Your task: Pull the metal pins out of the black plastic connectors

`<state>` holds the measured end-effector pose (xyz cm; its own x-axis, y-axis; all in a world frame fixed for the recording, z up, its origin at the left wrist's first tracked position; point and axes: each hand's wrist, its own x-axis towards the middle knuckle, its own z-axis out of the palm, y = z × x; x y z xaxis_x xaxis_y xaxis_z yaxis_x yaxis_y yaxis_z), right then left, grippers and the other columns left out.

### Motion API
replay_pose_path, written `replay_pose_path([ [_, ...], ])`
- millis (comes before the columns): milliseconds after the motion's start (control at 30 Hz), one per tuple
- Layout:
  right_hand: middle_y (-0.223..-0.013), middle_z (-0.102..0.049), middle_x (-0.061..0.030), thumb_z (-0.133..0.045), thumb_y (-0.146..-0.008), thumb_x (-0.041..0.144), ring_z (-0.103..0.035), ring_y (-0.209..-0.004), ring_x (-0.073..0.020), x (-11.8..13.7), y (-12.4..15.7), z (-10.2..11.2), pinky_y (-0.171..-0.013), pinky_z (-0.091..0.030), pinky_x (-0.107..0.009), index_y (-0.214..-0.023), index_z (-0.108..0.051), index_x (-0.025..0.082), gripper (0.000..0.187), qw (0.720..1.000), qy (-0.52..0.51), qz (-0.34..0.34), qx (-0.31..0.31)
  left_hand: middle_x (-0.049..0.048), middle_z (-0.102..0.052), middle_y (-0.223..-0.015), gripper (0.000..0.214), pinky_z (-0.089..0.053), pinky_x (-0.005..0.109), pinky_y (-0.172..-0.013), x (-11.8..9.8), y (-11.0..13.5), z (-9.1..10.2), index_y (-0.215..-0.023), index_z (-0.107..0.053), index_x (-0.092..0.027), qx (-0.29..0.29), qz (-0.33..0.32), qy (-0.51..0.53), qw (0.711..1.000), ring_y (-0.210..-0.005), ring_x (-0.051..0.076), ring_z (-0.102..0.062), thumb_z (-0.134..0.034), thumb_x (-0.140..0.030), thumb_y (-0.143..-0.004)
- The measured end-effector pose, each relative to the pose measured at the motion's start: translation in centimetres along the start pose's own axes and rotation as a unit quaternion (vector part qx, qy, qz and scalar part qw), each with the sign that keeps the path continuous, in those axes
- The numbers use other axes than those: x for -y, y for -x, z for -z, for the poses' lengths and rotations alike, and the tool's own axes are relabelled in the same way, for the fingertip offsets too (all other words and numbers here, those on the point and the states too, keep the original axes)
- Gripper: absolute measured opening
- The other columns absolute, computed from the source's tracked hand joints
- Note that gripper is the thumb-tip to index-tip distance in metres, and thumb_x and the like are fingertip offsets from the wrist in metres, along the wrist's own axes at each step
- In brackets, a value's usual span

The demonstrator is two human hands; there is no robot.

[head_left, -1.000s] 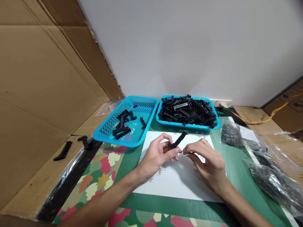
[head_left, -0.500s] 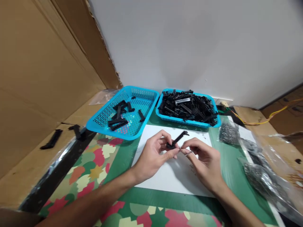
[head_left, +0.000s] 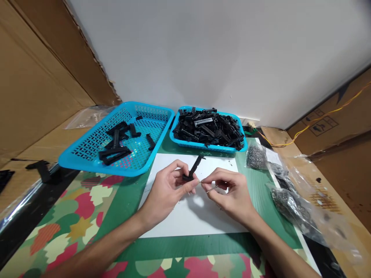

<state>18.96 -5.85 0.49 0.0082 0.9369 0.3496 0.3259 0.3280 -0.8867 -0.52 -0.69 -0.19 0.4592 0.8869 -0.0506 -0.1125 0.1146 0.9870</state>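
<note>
Left grip (head_left: 165,188) pinches the part (head_left: 196,166), which juts up from its fingers; right grip (head_left: 232,191), just beside, holds a rod (head_left: 212,189).

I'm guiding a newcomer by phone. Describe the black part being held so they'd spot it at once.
Find the heaped blue basket, then the white sheet in front. Over the sheet, the left hand holds the black part, its long end slanting up. Unlike the other black parts, which lie loose, this one is gripped.
</note>
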Motion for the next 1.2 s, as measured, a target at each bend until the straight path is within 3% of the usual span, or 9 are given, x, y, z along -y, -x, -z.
replay_pose_path([
  [133,-0.052,-0.046,0.0073,-0.074,-0.088,0.018,-0.039,-0.045,-0.0086,0.1,0.5,-0.1,-0.044,-0.035,-0.023,-0.079,-0.078,0.019,0.01,0.996,0.031,0.035,-0.081,0.0021,-0.078,-0.084,0.039,-0.057,0.026,-0.068,0.1,-0.1,-0.1,-0.094,-0.051,-0.021,0.023,0.012,0.046,0.999,-0.07,0.016,-0.073,-0.087,-0.036,-0.087],
  [200,-0.051,-0.045,0.0076,-0.074,-0.09,0.02,-0.038,-0.044,-0.0084,0.3,0.7,-0.2,-0.044,-0.036,-0.023,-0.079,-0.077,0.019,0.011,0.993,0.05,0.06,-0.089,0.0014,-0.076,-0.08,0.041,-0.055,0.025,-0.067,0.1,0.0,0.0,-0.091,-0.054,-0.02,0.027,0.019,0.05,0.998,-0.07,0.016,-0.072,-0.091,-0.036,-0.082],
  [333,-0.052,-0.049,0.0068,-0.074,-0.09,0.016,-0.04,-0.043,-0.0078,0.6,1.3,-0.4,-0.043,-0.036,-0.022,-0.078,-0.074,0.02,0.013,0.991,0.057,0.104,-0.058,0.002,-0.074,-0.077,0.043,-0.056,0.025,-0.073,0.1,0.2,0.0,-0.078,-0.067,-0.017,0.005,-0.024,0.009,1.0,-0.076,0.016,-0.071,-0.102,-0.035,-0.062],
  [567,-0.051,-0.05,0.007,-0.069,-0.091,0.014,-0.041,-0.042,-0.0088,1.0,1.7,0.0,-0.043,-0.034,-0.024,-0.081,-0.072,0.023,0.014,0.985,0.095,0.14,-0.026,0.0079,-0.078,-0.081,0.046,-0.062,0.032,-0.075,-0.3,0.1,-0.2,-0.071,-0.073,-0.015,-0.024,-0.035,-0.006,0.999,-0.077,0.021,-0.074,-0.106,-0.04,-0.051],
  [800,-0.052,-0.053,0.0081,-0.066,-0.092,0.007,-0.044,-0.04,-0.0078,0.9,1.5,0.1,-0.044,-0.035,-0.024,-0.081,-0.065,0.024,0.02,0.97,0.135,0.2,0.002,0.007,-0.079,-0.082,0.037,-0.064,0.03,-0.075,-0.4,0.1,-0.1,-0.073,-0.074,-0.016,-0.005,-0.058,0.019,0.998,-0.079,0.02,-0.076,-0.105,-0.025,-0.055],
  [1067,-0.062,-0.065,0.0038,-0.062,-0.1,0.011,-0.054,-0.046,-0.0094,0.3,1.0,1.0,-0.046,-0.038,-0.025,-0.098,-0.074,0.022,0.017,0.969,0.127,0.201,0.069,0.008,-0.078,-0.081,0.041,-0.065,0.034,-0.076,-0.5,-0.1,0.6,-0.069,-0.072,-0.016,-0.007,-0.045,-0.022,0.999,-0.077,0.022,-0.075,-0.105,-0.034,-0.053],
  [1200,-0.062,-0.064,0.0041,-0.061,-0.102,0.012,-0.053,-0.048,-0.0097,0.1,1.1,1.4,-0.047,-0.036,-0.026,-0.103,-0.075,0.022,0.017,0.96,0.169,0.209,0.073,0.0057,-0.077,-0.078,0.035,-0.063,0.031,-0.075,-0.4,-0.1,0.7,-0.069,-0.074,-0.017,0.0,-0.061,-0.012,0.998,-0.075,0.019,-0.074,-0.104,-0.026,-0.054],
])
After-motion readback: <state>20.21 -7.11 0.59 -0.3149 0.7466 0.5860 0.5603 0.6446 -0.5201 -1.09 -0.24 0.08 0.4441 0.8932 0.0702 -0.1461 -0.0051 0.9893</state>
